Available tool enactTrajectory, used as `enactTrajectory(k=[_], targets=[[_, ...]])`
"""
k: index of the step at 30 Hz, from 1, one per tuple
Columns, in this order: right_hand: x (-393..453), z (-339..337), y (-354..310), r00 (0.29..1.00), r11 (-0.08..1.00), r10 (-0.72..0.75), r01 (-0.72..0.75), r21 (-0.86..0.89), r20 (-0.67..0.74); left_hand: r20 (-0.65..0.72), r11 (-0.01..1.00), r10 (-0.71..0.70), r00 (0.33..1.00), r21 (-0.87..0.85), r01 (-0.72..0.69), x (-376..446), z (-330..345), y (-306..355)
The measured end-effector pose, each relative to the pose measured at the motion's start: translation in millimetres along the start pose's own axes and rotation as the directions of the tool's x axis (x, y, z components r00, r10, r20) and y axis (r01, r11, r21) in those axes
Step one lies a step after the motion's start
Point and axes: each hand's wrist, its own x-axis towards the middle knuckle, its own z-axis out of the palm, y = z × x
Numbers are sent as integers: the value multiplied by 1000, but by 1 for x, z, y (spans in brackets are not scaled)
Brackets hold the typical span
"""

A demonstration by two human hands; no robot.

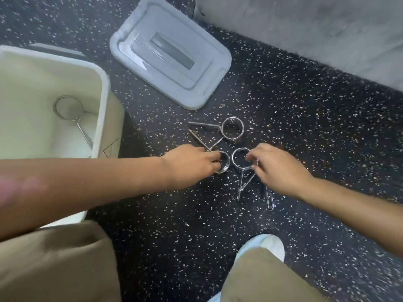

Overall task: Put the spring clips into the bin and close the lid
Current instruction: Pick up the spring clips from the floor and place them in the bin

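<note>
Far left, the open cream plastic bin (102, 88) stands on the black speckled rubber floor (305, 149) with one chrome spring clip (69, 107) already lying inside. Moving across, the left hand (192, 164) pinches the coil of a second steel clip (224, 164), fingers closed round its ring. Above the hands a third clip (233, 128) lies free, and beyond it the grey rectangular plastic lid (170, 62) rests flat on the floor, off the bin. On the right, the right hand (281, 168) has fingertips curled onto a fourth clip's ring (239, 158), with another clip (270, 198) half hidden beneath the wrist.
</note>
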Motion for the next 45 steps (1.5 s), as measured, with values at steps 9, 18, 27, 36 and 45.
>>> enactTrajectory(k=[9,18,27,36,45], targets=[[14,22,4,980,923,-187,199,-329,67,3,977,78,997,199,-77,22,7,7],[10,17,18,966,944,-249,225,-240,-75,-65,999,32,997,-4,-32,14,8,0],[-3,0,14,977,990,-97,115,86,-187,-225,912,-186,957,-401,83,-1,-17,0],[-17,-10,-10,977,975,-88,125,183,-193,-261,711,-527,809,-657,251,-59,-63,-7],[-16,-26,-49,956,947,-205,248,205,-209,-107,342,-729,676,-913,224,-136,-81,-24]])
